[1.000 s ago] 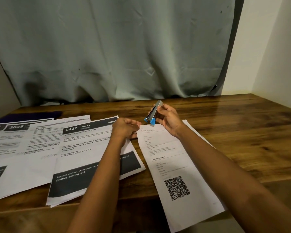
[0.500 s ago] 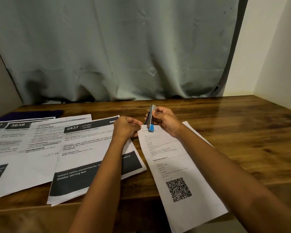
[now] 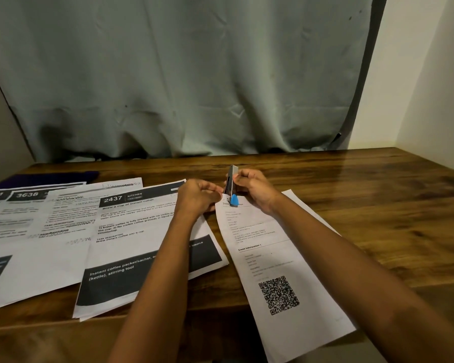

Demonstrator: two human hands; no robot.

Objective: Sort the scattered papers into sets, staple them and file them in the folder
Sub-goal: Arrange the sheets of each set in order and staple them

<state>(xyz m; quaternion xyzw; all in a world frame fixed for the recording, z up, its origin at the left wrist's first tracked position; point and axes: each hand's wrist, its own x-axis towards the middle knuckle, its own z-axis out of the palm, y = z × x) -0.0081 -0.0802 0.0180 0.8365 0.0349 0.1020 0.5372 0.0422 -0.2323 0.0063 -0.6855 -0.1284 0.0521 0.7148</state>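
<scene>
The stapler (image 3: 231,185) is the thing to watch: slim, silver, standing almost upright with its blue end down on the top edge of the QR-code sheet (image 3: 274,260), close to that sheet's upper left corner. The right hand (image 3: 254,188) is wrapped around it, fingers curled over the metal body from the right. Just across, the left hand (image 3: 197,196) has its fingers bunched and pinching that same corner of the paper, right beside the blue tip. The two hands are nearly touching here, with the stapler between them.

The QR-code sheet lies at a slant on the wooden table (image 3: 372,205), and its lower end hangs off the near edge. To its left is the sheet headed 2437 (image 3: 142,231), with black bands top and bottom; the left forearm crosses over it. More printed sheets (image 3: 26,231) fan out further left, overlapping one another, some numbered in white on black. Behind those, at the table's far left, lies a dark purple folder (image 3: 53,176), flat and partly covered by paper. A grey-green curtain (image 3: 181,74) hangs along the back, and a pale wall (image 3: 419,74) closes off the right side.
</scene>
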